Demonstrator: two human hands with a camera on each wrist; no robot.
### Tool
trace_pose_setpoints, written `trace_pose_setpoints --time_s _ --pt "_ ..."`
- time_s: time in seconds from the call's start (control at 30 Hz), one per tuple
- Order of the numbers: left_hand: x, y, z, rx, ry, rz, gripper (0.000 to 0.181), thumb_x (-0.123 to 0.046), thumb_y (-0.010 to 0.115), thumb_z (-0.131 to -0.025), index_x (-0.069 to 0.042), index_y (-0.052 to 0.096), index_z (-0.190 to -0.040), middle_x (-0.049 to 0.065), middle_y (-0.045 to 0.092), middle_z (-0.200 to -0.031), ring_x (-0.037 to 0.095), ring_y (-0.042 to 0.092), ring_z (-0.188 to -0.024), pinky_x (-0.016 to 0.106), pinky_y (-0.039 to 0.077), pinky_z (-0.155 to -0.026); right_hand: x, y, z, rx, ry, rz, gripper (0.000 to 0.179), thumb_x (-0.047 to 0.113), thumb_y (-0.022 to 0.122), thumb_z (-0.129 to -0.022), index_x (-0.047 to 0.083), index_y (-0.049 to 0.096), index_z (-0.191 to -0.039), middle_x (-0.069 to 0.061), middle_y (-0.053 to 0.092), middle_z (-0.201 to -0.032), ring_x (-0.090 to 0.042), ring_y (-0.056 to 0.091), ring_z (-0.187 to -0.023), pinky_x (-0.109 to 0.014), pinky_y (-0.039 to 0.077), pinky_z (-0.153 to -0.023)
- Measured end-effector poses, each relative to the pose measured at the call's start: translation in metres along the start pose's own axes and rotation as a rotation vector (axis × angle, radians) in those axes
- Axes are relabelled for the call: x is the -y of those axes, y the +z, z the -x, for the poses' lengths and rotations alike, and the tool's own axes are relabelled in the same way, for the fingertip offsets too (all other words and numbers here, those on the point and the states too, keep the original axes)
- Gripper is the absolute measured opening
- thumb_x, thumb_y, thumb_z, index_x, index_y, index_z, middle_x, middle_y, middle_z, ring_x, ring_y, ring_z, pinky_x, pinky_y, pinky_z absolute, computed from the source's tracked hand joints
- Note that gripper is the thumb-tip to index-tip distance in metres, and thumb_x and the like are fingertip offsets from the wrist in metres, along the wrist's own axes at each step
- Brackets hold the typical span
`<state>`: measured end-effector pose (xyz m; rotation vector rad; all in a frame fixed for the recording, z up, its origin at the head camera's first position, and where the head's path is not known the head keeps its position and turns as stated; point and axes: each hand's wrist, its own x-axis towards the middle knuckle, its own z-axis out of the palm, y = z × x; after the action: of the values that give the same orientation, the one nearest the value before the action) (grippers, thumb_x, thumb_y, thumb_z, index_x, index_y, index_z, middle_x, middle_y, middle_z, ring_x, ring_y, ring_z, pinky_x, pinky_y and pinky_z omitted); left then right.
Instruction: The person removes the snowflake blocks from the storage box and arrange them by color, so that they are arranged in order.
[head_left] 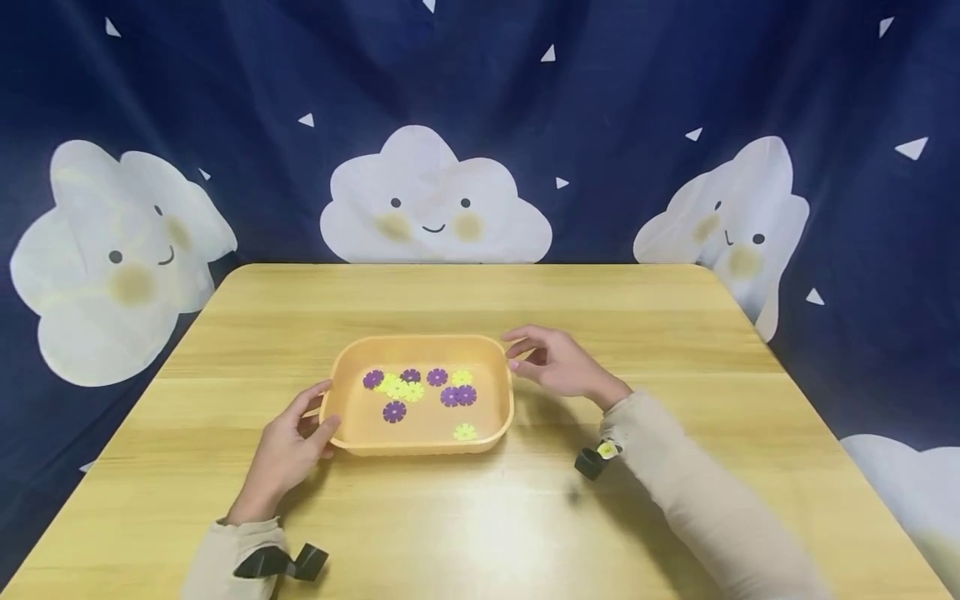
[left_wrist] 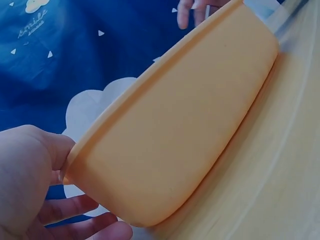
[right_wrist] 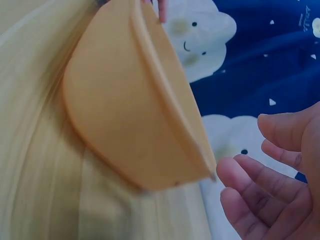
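An orange plastic tray [head_left: 420,446] with rounded corners stands on the wooden table, slightly left of the middle. My left hand [head_left: 288,446] grips its left end; in the left wrist view the thumb lies over the rim and the other fingers are under it, against the outer wall [left_wrist: 165,110]. Beside the opposite end is my right hand [head_left: 558,364], its fingers loosely bent and spread. The right wrist view shows a gap between those fingers [right_wrist: 250,182] and the tray. Inside lie several purple snowflake discs [head_left: 394,412] and several yellow snowflake discs [head_left: 465,432], some overlapping.
The light wooden table [head_left: 480,525] reaches back to a dark blue curtain [head_left: 600,108] printed with smiling clouds and white triangles. Black camera mounts [head_left: 281,563] sit on both wrists, over beige sleeves [head_left: 697,492].
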<state>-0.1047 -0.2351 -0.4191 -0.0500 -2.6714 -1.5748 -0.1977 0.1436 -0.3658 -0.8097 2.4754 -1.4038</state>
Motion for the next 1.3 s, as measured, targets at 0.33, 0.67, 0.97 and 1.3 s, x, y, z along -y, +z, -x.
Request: trace_pose_setpoints --time_s 0.33,0.67,0.97,1.3 --pt "0.004 0.008 -0.005 0.001 -0.007 0.034 0.054 -0.012 0.061 -0.096 -0.011 0.04 -0.146 0.028 0.049 -0.132 0.034 0.065 -0.093 0.029 0.058 -0.06 0.006 0.01 -0.015 0.024 -0.002 -0.004 0.039 0.01 0.065 -0.093 -0.001 0.056 -0.129 -0.019 0.066 -0.111 -0.02 0.066 -0.088 -0.039 0.051 -0.086" --pt "0.004 0.007 -0.007 0.007 -0.002 0.057 0.054 -0.013 0.061 -0.096 -0.011 0.04 -0.146 0.028 0.049 -0.132 0.024 0.066 -0.081 0.03 0.058 -0.059 0.013 0.014 -0.02 0.037 -0.007 -0.012 0.038 0.011 0.065 -0.093 0.001 0.057 -0.129 -0.019 0.065 -0.111 -0.02 0.066 -0.089 -0.039 0.051 -0.088" --pt "0.004 0.004 -0.01 -0.014 -0.01 0.044 0.053 -0.014 0.062 -0.096 -0.011 0.041 -0.145 0.028 0.048 -0.133 0.025 0.067 -0.08 0.03 0.058 -0.059 0.018 0.015 -0.034 0.082 -0.007 0.025 0.036 0.009 0.065 -0.093 0.0 0.058 -0.127 -0.018 0.066 -0.111 -0.02 0.067 -0.086 -0.033 0.054 -0.083" --pt "0.006 -0.002 0.002 -0.001 -0.093 0.171 0.057 -0.016 0.064 -0.095 -0.01 0.041 -0.146 0.023 0.043 -0.139 0.021 0.064 -0.095 0.033 0.059 -0.066 0.023 0.019 -0.053 0.237 -0.026 0.099 0.037 0.005 0.065 -0.09 -0.001 0.058 -0.126 -0.02 0.065 -0.111 -0.022 0.066 -0.096 -0.03 0.054 -0.083"
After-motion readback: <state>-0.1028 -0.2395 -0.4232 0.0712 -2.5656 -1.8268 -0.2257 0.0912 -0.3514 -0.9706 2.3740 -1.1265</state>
